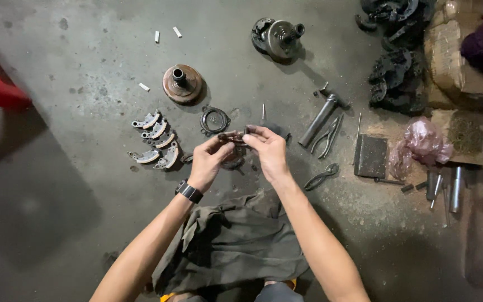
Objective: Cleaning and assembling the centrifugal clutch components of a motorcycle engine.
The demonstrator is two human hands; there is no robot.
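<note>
Dark cloth (pixel 230 246) nearest me, spread on the floor (pixel 74 184).
Curved shoes (pixel 155 140) lie left; I see my left hand (pixel 208 162) and right hand (pixel 269 151), each grip closed on a small metal part (pixel 233 137); pliers (pixel 325 137) right.

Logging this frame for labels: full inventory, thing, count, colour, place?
curved shoes: five, grey, left of hands
rusty hub: one, brown, top centre
ring: one, dark, above hands
drum assembly: one, grey, top
hammer: one, grey, right
pliers: two, grey, right
metal block: one, dark, right
plastic bag: one, pink, right
cloth: one, olive, lap
small part: one, dark, in fingers
left hand: wristwatch
right hand: bare
</note>
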